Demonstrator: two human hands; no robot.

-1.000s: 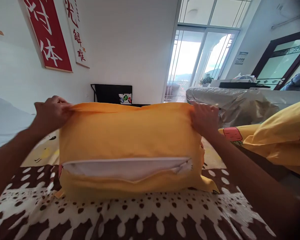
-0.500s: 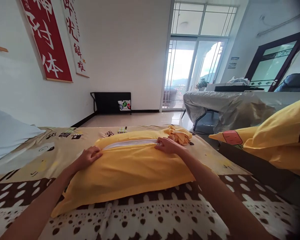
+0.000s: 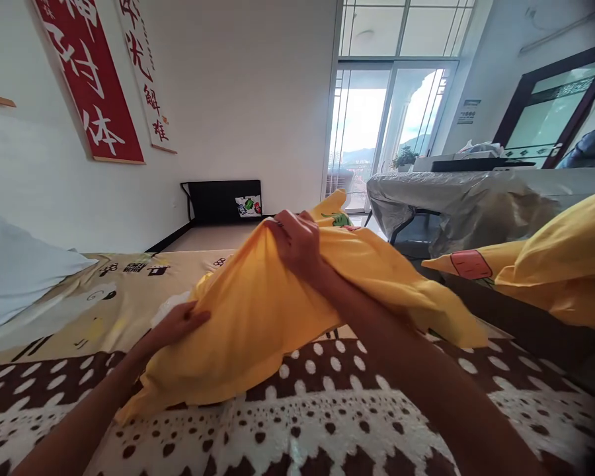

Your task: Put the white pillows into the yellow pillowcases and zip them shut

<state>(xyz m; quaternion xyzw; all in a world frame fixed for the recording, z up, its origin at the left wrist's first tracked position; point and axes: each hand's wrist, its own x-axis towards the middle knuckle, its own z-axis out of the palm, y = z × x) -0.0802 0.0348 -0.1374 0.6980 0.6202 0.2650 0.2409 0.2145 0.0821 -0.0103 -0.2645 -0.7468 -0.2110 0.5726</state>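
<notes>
A yellow pillowcase (image 3: 238, 311) with printed green and red figures lies over the bed, its middle pulled up into a peak. My right hand (image 3: 297, 241) is closed on that peak, gripping a fold of the cloth. Lower down on the left, my left hand (image 3: 181, 324) is closed on the pillowcase's left side, thumb on top and the other fingers partly hidden. Behind the left hand a bit of white padding (image 3: 171, 304) shows, probably a pillow's corner. The pillowcase's right part spreads loosely beyond my right forearm.
Under everything lies a brown and white patterned blanket (image 3: 297, 423) with a beige printed part. A white pillow (image 3: 24, 277) sits at the left. More yellow bedding (image 3: 565, 258) is at the right edge. A plastic-covered table (image 3: 426, 192) and a black folded panel (image 3: 218, 201) stand beyond.
My right hand has lifted the cloth up and moved slightly left. The white strip in the opening is now covered, and the bunched cloth at the right has spread out. My left hand stays about in place.
</notes>
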